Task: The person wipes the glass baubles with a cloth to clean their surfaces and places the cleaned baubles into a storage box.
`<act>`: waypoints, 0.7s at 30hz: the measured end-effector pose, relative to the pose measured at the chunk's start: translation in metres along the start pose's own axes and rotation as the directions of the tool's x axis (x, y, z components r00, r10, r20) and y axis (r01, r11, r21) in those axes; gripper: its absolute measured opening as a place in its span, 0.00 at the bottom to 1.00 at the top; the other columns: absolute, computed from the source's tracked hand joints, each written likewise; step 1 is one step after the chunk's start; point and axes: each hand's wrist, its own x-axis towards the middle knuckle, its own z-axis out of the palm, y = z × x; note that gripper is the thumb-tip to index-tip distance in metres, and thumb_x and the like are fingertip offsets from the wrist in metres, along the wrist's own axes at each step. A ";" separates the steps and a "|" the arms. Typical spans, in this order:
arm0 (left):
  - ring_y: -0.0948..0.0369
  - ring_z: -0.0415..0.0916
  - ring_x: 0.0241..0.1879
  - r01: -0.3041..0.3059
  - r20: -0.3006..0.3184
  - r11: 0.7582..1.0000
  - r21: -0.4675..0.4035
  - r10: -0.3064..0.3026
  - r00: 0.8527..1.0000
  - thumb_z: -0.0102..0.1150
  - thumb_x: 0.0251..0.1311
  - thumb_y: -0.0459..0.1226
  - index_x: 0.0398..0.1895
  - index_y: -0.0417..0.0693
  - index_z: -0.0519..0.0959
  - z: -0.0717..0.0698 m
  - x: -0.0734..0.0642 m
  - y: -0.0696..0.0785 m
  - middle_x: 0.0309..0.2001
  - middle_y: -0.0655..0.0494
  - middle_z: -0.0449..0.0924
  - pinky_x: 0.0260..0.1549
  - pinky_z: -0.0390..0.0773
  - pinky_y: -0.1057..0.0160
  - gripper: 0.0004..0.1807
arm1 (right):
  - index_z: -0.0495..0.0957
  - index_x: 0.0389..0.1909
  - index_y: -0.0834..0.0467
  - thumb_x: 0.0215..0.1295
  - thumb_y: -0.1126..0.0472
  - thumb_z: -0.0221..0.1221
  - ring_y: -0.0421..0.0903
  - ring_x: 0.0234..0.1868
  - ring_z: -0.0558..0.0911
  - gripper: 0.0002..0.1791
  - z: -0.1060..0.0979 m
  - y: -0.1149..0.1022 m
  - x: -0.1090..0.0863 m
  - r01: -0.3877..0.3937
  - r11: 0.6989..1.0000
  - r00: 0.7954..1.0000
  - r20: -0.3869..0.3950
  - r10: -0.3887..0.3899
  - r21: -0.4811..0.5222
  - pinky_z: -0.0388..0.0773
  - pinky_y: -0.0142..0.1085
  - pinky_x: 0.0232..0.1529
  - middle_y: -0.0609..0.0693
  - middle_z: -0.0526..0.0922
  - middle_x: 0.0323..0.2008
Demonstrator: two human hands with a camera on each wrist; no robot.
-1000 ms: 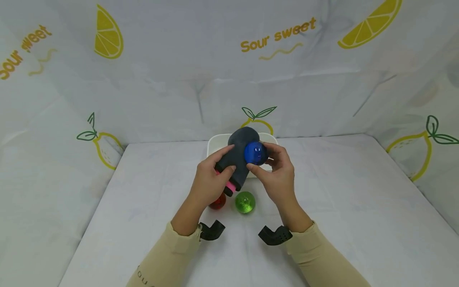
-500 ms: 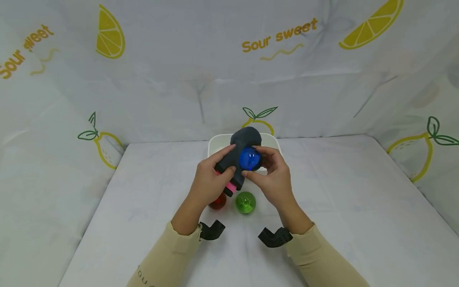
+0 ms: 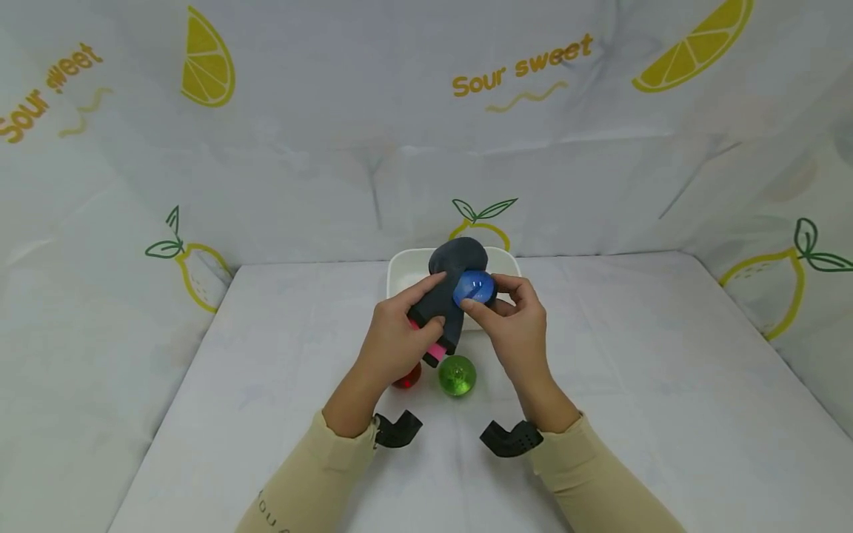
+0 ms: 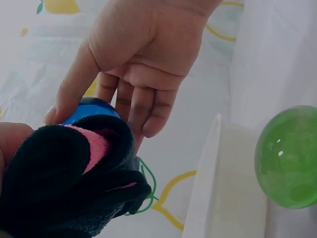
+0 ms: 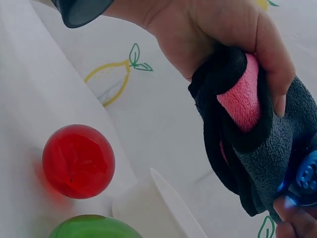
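Observation:
In the head view my left hand (image 3: 396, 337) grips a folded dark grey cloth (image 3: 436, 302) with a pink inner side, thumb on top. My right hand (image 3: 516, 326) pinches a clear blue ball (image 3: 474, 287) against the cloth's right side. The left wrist view shows the right hand (image 4: 148, 54) behind the cloth (image 4: 54, 153), with the blue ball (image 4: 91, 111) partly hidden by it. In the right wrist view, the cloth (image 5: 282, 134) hangs in folds from the left hand (image 5: 223, 29), and the blue ball (image 5: 307, 173) is cut off at the edge.
Behind the hands stands a white container (image 3: 406, 270), partly hidden by the cloth. On the white table (image 3: 633, 385) nearer the person lie a green ball (image 3: 457, 376) and a red ball (image 3: 408, 377), the red one partly covered by the left hand.
The blue ball shifted left over the cloth, then back right, and has turned so that a paler face shows. My right thumb now lies over its lower edge. The left hand moved slightly right.

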 end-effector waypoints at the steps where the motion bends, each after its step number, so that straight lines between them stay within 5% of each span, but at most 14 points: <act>1: 0.60 0.81 0.44 -0.005 -0.001 1.000 -0.004 0.005 1.000 0.60 0.57 0.30 0.65 0.64 0.74 0.000 0.000 0.000 0.58 0.51 0.79 0.43 0.84 0.61 0.32 | 0.72 0.56 0.64 0.55 0.64 0.71 0.40 0.41 0.86 0.28 -0.001 0.000 0.001 -0.012 1.000 1.000 -0.001 0.012 -0.010 0.83 0.29 0.41 0.54 0.77 0.50; 7: 0.59 0.82 0.47 -0.025 -0.035 1.000 -0.005 0.025 0.999 0.61 0.56 0.29 0.64 0.63 0.75 -0.002 0.002 -0.002 0.58 0.51 0.80 0.47 0.83 0.58 0.31 | 0.76 0.52 0.64 0.57 0.61 0.70 0.42 0.38 0.83 0.24 -0.003 0.000 0.002 -0.020 0.998 1.000 0.022 0.021 -0.058 0.82 0.27 0.39 0.59 0.83 0.43; 14: 0.58 0.79 0.44 -0.001 -0.033 1.000 0.030 0.002 0.999 0.61 0.56 0.30 0.64 0.62 0.75 -0.003 0.003 -0.002 0.58 0.51 0.80 0.38 0.83 0.63 0.31 | 0.74 0.56 0.62 0.53 0.67 0.72 0.44 0.45 0.81 0.29 -0.004 -0.006 0.000 -0.063 0.998 0.991 0.113 0.065 -0.026 0.80 0.27 0.45 0.56 0.82 0.49; 21: 0.58 0.78 0.42 -0.001 -0.034 1.000 0.032 0.002 0.999 0.60 0.54 0.30 0.64 0.62 0.76 -0.002 0.002 -0.003 0.56 0.51 0.81 0.34 0.82 0.66 0.32 | 0.70 0.60 0.62 0.46 0.75 0.71 0.43 0.49 0.79 0.37 -0.005 -0.008 0.001 0.032 0.999 0.977 0.213 -0.026 -0.026 0.76 0.27 0.54 0.54 0.77 0.56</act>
